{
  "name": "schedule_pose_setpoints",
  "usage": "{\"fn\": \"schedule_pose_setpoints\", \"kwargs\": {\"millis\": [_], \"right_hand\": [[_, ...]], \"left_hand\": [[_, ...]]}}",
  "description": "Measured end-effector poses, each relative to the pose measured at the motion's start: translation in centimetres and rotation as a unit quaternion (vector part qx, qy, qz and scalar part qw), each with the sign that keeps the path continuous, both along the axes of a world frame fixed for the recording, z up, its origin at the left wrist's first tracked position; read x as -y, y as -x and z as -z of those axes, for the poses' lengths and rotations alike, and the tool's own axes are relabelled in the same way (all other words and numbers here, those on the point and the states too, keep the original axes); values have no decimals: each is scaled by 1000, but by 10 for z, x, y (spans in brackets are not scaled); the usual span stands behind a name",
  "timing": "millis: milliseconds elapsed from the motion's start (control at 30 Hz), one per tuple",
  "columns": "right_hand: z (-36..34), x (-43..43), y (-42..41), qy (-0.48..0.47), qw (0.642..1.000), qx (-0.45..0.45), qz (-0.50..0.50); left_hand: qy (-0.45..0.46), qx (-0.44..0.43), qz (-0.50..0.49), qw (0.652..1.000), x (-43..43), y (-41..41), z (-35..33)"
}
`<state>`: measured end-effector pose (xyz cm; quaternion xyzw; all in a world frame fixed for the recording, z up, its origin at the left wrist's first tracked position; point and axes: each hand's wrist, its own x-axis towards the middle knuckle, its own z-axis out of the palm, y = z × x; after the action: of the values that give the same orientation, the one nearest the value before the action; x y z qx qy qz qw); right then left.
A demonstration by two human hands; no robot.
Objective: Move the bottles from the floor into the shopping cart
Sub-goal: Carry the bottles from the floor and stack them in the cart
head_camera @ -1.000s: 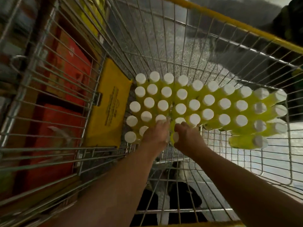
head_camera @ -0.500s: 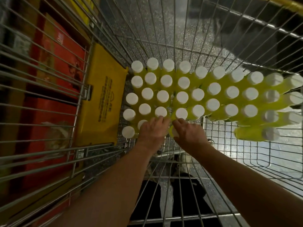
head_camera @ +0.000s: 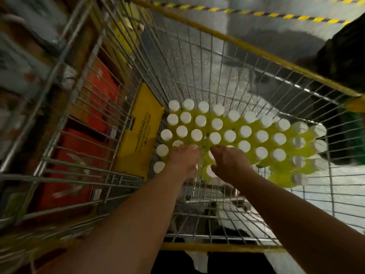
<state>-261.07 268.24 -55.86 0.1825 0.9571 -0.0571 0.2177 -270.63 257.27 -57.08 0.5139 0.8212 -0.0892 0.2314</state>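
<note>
**Shopping cart, contents and hands: one view from above**

1. Shopping cart (head_camera: pixel 217 247): wire basket with a yellow rim. You look down into it from its near edge; the picture is smeared by motion.

2. Bottles (head_camera: pixel 245 131): yellow-green liquid, white screw caps. They stand upright on the basket floor, packed cap beside cap in several rows. The block runs from the cart's left wall across to its right wall and sits toward the far side of the floor. One more bottle stands alone at the near right corner of the block.

3. Left hand (head_camera: pixel 184 161): your bare forearm reaches in over the near edge. The back of the hand faces up, over the near left rows. Its fingers are hidden beneath it, so you cannot tell whether it holds a bottle.

4. Right hand (head_camera: pixel 230 165): just beside the left, with a narrow gap between the two. Its fingers bend down onto the caps in the near row, and one cap shows half covered at its left side. Whether the fingers close round a bottle or only rest on it cannot be told.

5. Yellow printed panel (head_camera: pixel 140 133): flat against the left wall, touching the leftmost bottles.

6. Red cartons (head_camera: pixel 65 171): outside the cart, beyond its left wall.

7. Yellow-and-black striped tape (head_camera: pixel 256 13): past the far edge, on the grey floor (head_camera: pixel 246 30).
</note>
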Motion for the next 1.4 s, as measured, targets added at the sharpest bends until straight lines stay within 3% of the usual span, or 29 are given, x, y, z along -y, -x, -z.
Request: {"fn": "schedule_pose_setpoints", "kwargs": {"millis": [233, 467, 633, 800, 1067, 1200, 1400], "right_hand": [[-80, -6, 22, -50, 996, 7, -73], [-149, 9, 7, -85, 977, -32, -192], [-204, 57, -2, -77, 960, -63, -262], [-241, 150, -24, -82, 915, -132, -372], [-266, 328, -144, -19, 835, -141, -532], [-276, 404, -228, 12, 789, -133, -600], [-281, 522, -369, 64, 691, -123, -709]], "left_hand": [[-36, -49, -132, 989, 12, -5, -78], [-63, -94, -297, 948, 49, -59, -165], [-90, -155, -391, 903, 104, -104, -225], [-57, -182, -470, 862, 187, -162, -263], [-4, -172, -633, 755, 343, -327, -279], [17, -172, -709, 684, 408, -426, -279], [36, -169, -803, 570, 494, -587, -292]]}}
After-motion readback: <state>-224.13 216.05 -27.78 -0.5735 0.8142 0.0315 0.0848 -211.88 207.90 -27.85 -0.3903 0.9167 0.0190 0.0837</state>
